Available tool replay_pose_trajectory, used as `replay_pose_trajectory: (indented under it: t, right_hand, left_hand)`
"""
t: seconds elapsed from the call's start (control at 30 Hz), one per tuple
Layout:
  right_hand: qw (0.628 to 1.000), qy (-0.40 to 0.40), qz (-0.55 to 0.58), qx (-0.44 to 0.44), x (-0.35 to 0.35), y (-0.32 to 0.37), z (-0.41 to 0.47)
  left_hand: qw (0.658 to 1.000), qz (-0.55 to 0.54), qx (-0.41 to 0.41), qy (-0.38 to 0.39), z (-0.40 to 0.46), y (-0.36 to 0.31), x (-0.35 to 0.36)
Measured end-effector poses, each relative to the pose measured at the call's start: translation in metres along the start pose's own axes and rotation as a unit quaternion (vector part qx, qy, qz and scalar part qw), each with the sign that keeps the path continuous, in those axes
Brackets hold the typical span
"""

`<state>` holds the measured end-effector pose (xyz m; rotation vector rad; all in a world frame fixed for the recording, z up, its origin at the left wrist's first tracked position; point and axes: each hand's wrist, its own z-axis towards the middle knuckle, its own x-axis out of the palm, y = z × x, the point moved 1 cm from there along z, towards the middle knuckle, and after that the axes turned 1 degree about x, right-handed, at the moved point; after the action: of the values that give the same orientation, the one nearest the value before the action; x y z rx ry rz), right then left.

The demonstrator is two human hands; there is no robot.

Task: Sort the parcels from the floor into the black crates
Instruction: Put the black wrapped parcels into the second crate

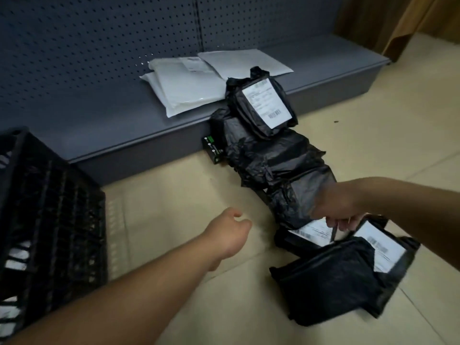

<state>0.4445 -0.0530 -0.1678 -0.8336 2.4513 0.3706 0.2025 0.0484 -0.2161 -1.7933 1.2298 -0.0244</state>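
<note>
Our right hand [336, 210] reaches down across a run of black parcels on the tiled floor [174, 195], its fingers [334, 224] curled at a flat labelled parcel [308, 232]; motion blur keeps us from telling whether they have pinched its edge or only touch it. Our left hand [230, 232] hangs above bare floor just left of the pile, fingers loosely curled, holding nothing.

To lift well, we judge, the fingers should close on the parcel's thick body, not the loose film, and draw it clear of the larger black parcel [331, 280] whose corner lies close against it, so neither drags the other. The free hand could steady that neighbour or take the load for the swing left.

Our right forearm comes in from the right edge, wrist bent down, knuckles up. Our left arm stretches from the lower left corner, the back of the hand towards us.

Beyond the hands, more black parcels climb towards the grey shelf base [99, 120], the topmost parcel [263, 105] leaning label-up against its front edge. White mailers [189, 88] lie on that base. A black crate [49, 207] stands at the left edge, white labels showing through its slats.
</note>
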Motion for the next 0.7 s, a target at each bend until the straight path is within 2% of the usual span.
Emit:
replay_pose_trajectory:
  t: [0.2,0.37,0.43,0.53,0.7]
  right_hand:
    - [0.998,0.015,0.019,0.061,0.011,-0.054,0.006]
    - [0.992,0.009,0.073,0.100,0.026,-0.076,0.014]
    - [0.984,0.024,0.136,0.112,0.031,-0.081,0.016]
    - [0.970,0.048,0.205,0.118,0.035,-0.082,0.019]
    - [0.948,0.083,0.290,0.102,0.041,-0.075,0.026]
  left_hand:
    - [0.991,0.007,-0.097,0.095,0.001,0.009,0.066]
    - [0.978,0.020,-0.160,0.131,0.002,0.012,0.102]
    - [0.966,-0.003,-0.198,0.164,0.001,0.011,0.111]
    - [0.947,-0.092,-0.234,0.202,0.003,0.007,0.120]
    - [0.943,-0.143,-0.232,0.190,0.009,0.000,0.120]
